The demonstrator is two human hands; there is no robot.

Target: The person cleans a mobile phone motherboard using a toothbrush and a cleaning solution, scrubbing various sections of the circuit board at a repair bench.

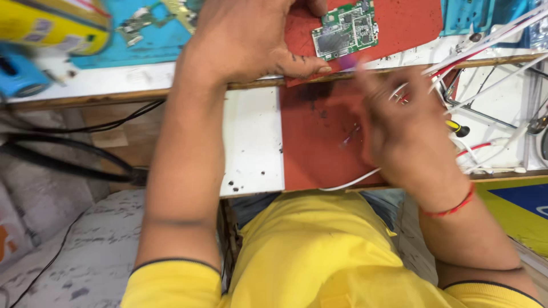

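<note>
Left grip [251, 40] beside circuit board [345, 29].

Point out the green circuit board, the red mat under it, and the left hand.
green circuit board [345, 29], head view, middle of the board's face.
red mat [408, 20], head view, bare patch right of the board.
left hand [245, 40], head view, back of the hand.

A small green rectangular circuit board [346, 29] lies on a red rubber mat [411, 20] at the far side of the bench [251, 142]. The left hand [245, 40] rests just left of it; white cables [491, 34] lie right.
</note>
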